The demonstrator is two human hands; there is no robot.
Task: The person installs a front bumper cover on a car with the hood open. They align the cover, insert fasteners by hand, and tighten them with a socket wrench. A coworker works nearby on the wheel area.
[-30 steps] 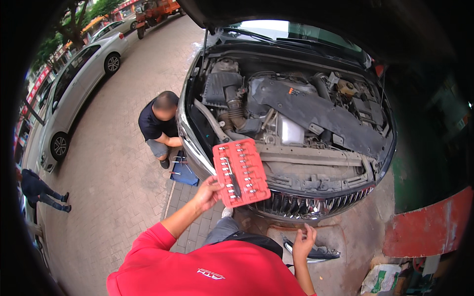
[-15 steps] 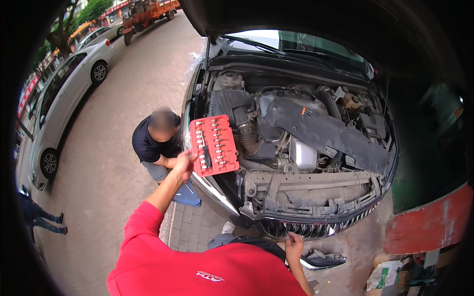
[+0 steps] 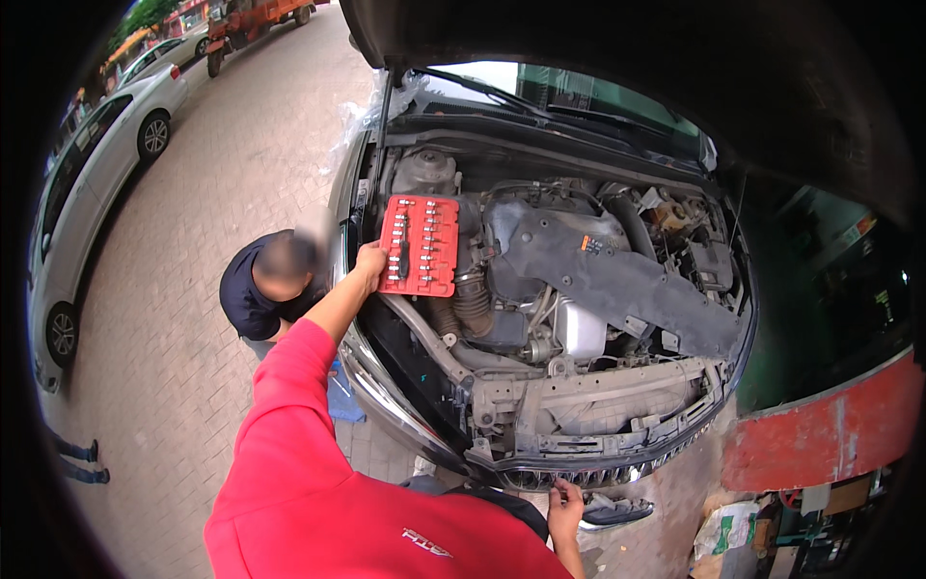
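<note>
Socket tray (image 3: 416, 246), long axis twelve-to-six over the dark car (image 3: 569, 270), lies near two o'clock from the nearer left hand (image 3: 370, 262) pinching its edge; the right hand (image 3: 565, 509), at five o'clock, has fingers too small to read.

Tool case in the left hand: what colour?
Red. The tool case shows best in the head view.

red bit case (image 3: 417, 247) | contents exposed: silver bits (image 3: 428, 229) in columns, black-handled driver (image 3: 402, 261) | face up | over engine bay (image 3: 598, 387)

Paved ground (image 3: 198, 232): dark car (image 3: 569, 256), silver car (image 3: 101, 179), orange cargo vehicle (image 3: 246, 27), blue cloth (image 3: 342, 396).
</note>
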